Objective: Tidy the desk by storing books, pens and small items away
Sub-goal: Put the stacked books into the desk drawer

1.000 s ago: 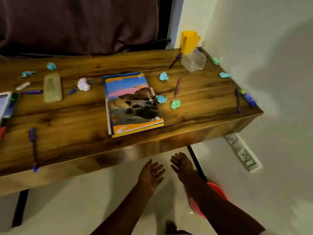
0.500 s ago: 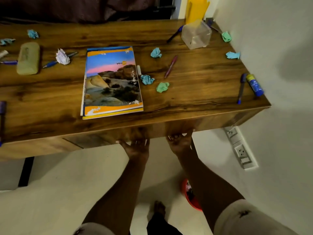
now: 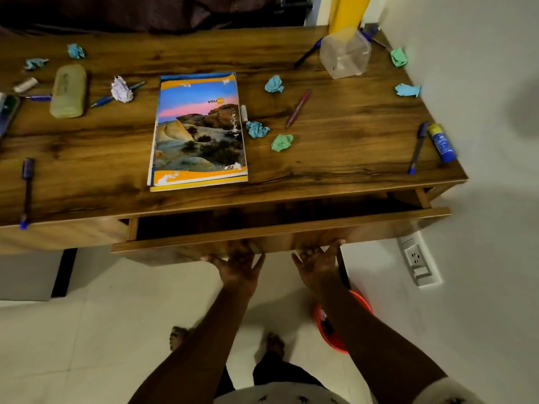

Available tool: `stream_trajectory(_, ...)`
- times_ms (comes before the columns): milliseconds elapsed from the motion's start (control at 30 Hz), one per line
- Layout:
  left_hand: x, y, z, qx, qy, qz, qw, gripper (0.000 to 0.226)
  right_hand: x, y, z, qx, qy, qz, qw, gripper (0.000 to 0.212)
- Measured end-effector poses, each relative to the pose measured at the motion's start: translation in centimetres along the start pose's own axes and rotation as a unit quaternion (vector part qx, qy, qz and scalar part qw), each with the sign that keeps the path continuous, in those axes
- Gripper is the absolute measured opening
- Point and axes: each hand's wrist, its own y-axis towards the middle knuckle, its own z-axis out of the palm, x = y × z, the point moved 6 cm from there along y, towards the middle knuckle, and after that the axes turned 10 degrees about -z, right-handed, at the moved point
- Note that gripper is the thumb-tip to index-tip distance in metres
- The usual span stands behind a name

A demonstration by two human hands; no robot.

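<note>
A wooden desk [image 3: 335,158] carries a stack of books [image 3: 199,132] with a landscape cover at its middle. Pens lie scattered: a maroon pen [image 3: 298,108], a blue pen [image 3: 417,148] beside a glue stick [image 3: 442,142] at the right, another blue pen [image 3: 26,189] at the left edge. Crumpled paper balls [image 3: 257,129] lie around the books. The drawer [image 3: 280,228] under the desktop stands partly pulled out, its inside dark. My left hand [image 3: 237,266] and my right hand [image 3: 316,265] grip the drawer front's lower edge from below, fingertips hidden under it.
A clear plastic box [image 3: 344,56] and a yellow container [image 3: 348,13] stand at the back right. A pale green case [image 3: 68,90] lies at the left. A wall [image 3: 481,83] with a socket strip [image 3: 418,259] borders the right. A red bin [image 3: 335,330] sits on the floor.
Both hands rose from below the desk to the drawer front and pulled it toward me; the drawer went from closed to partly open.
</note>
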Motion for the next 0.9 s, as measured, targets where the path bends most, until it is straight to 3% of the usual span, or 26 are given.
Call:
stream_trajectory(67, -0.3, -1.2, -0.4, -0.043, 0.033, 0.016, 0.998, 0.092, 0.8, -1.2, -0.1, 0.000, -0.044, -0.009, 0.999, 0.083)
stream_trajectory(133, -1.4, -3.5, -0.9, -0.137, 0.116, 0.118, 0.977, 0.068, 2.5, -2.9, -0.3, -0.024, -0.121, -0.086, 0.989, 0.060)
stream_trajectory(200, -3.7, -7.5, -0.3, -0.211, 0.255, 0.334, 0.883, 0.059, 5.4, -6.0, 0.0, -0.046, -0.221, -0.266, 0.937, 0.042)
stream_trajectory(233, -4.3, -9.2, 0.7, -0.197, 0.328, 0.430, 0.818, 0.066, 6.8, -7.8, 0.5, -0.035, -0.284, -0.370, 0.884, 0.040)
stream_trajectory(300, -4.7, -10.8, 2.4, -0.171, 0.454, 0.517, 0.705, 0.076, 8.0, -10.4, 2.4, 0.027, -0.421, -0.535, 0.732, 0.038)
stream_trajectory(367, -4.9, -11.3, 3.6, -0.199, 0.557, 0.533, 0.605, 0.078, 7.6, -11.1, 5.1, 0.079, -0.552, -0.610, 0.563, 0.038)
stream_trajectory(400, -4.9, -11.7, 4.2, -0.207, 0.608, 0.542, 0.542, 0.074, 7.0, -10.9, 6.3, 0.096, -0.605, -0.607, 0.506, 0.041)
stream_trajectory(467, -4.4, -11.7, 5.3, -0.195, 0.702, 0.546, 0.414, 0.065, 5.8, -10.0, 8.0, 0.116, -0.690, -0.568, 0.433, 0.046)
stream_trajectory(533, -4.4, -11.4, 5.8, -0.184, 0.762, 0.516, 0.346, 0.062, 5.0, -9.5, 8.0, 0.116, -0.736, -0.550, 0.378, 0.046)
stream_trajectory(600, -4.8, -11.7, 5.8, -0.182, 0.791, 0.502, 0.300, 0.061, 5.0, -9.6, 7.4, 0.117, -0.749, -0.555, 0.342, 0.044)
stream_trajectory(700, -4.8, -12.7, 5.1, -0.165, 0.807, 0.507, 0.255, 0.058, 5.3, -10.7, 6.8, 0.112, -0.753, -0.556, 0.334, 0.042)
stream_trajectory(800, -4.3, -14.4, 3.6, -0.161, 0.808, 0.509, 0.249, 0.056, 4.9, -12.5, 5.3, 0.102, -0.755, -0.552, 0.338, 0.043)
stream_trajectory(900, -3.8, -16.3, 2.1, -0.148, 0.809, 0.502, 0.266, 0.058, 4.5, -14.3, 3.8, 0.112, -0.743, -0.548, 0.367, 0.043)
